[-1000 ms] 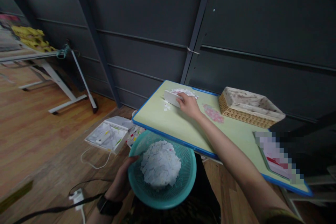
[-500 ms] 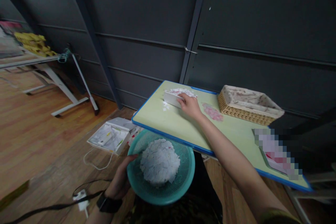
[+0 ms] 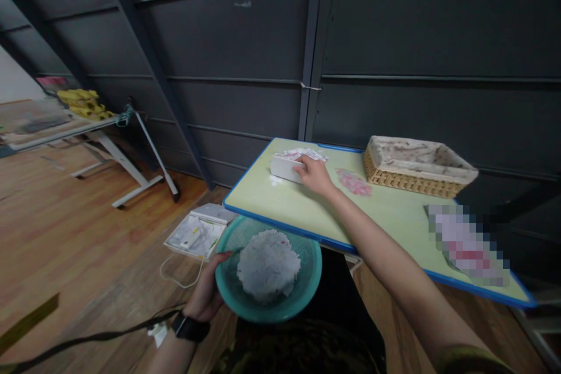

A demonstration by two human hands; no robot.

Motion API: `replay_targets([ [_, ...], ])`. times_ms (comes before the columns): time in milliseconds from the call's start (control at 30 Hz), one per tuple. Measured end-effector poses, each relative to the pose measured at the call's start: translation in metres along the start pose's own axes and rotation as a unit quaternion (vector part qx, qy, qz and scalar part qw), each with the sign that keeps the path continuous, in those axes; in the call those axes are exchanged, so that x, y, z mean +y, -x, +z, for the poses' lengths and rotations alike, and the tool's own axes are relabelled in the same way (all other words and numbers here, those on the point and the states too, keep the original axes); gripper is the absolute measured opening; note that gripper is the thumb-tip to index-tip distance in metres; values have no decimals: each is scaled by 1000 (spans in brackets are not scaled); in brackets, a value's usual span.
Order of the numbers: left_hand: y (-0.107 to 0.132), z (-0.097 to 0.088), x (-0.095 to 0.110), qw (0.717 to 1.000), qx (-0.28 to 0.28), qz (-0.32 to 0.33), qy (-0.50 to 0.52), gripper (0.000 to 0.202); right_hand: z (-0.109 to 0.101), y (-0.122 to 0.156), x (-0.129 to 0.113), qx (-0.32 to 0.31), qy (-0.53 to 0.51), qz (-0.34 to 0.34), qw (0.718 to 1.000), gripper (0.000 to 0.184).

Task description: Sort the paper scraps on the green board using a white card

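My left hand (image 3: 209, 292) grips the rim of a teal mesh bowl (image 3: 268, 269) heaped with white paper scraps (image 3: 268, 265), held below the near edge of a pale green table with a blue rim (image 3: 280, 223). My right hand (image 3: 314, 174) reaches across the table and is closed on a flat white block (image 3: 284, 168), pushing against a small heap of white paper scraps (image 3: 302, 153) at the far left corner. A few stray scraps lie beside the block.
A patch of pink scraps (image 3: 354, 182) lies right of my hand. A wicker basket (image 3: 418, 166) stands at the back of the table, and a blurred paper (image 3: 467, 243) at its right. On the wooden floor lie a white box (image 3: 197, 232) and cables; another table (image 3: 83, 128) stands left.
The view has swung slightly right and down. The bowl stays under the table edge and my right hand keeps the block against the scrap heap, shifted a touch toward the corner.
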State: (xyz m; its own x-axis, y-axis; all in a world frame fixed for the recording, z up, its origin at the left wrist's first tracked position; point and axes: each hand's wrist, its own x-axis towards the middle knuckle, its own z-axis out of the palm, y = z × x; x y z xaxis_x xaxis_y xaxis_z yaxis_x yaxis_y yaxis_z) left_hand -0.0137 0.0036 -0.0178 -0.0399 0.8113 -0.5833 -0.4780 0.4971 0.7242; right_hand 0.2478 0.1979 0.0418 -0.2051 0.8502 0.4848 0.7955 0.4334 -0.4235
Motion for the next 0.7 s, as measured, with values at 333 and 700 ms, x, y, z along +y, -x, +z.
replay_targets([
  [333, 4, 9, 6, 1000, 7, 8, 9, 10, 1, -2, -3, 9, -20, -14, 1000, 18],
  [700, 3, 8, 9, 999, 42, 24, 12, 10, 5, -2, -5, -32, -87, -43, 995, 12],
])
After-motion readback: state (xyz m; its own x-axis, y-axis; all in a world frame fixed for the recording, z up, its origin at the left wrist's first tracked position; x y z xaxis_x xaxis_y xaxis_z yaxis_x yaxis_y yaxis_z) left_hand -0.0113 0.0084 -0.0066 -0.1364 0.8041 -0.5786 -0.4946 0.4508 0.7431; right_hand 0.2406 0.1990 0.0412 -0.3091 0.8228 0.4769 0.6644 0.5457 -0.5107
